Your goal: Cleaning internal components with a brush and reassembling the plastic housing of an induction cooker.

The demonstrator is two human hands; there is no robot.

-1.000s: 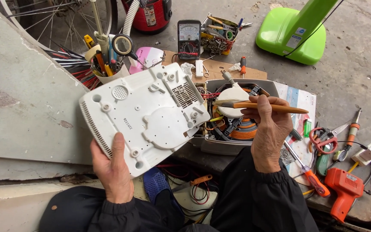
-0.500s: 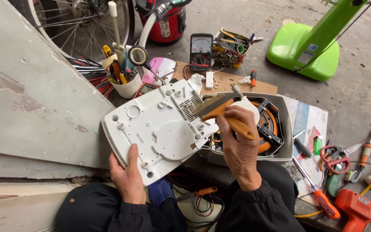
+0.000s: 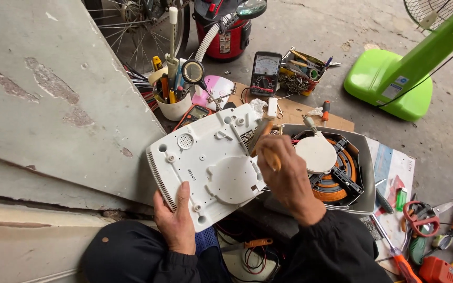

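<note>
Concrete floor is shown across the upper right, largely bare; a grey slab fills the left. Green fan base, upper right, is cut off by the frame edge. White plastic cover, centre, is held tilted, its lower edge gripped by the left hand, thumb on top. Open appliance tray with copper coil is set just right of it. Right hand is closed around a wooden-handled brush, bristles against the cover's vent; the tip is hard to make out. Tools at lower right are cut off.
</note>
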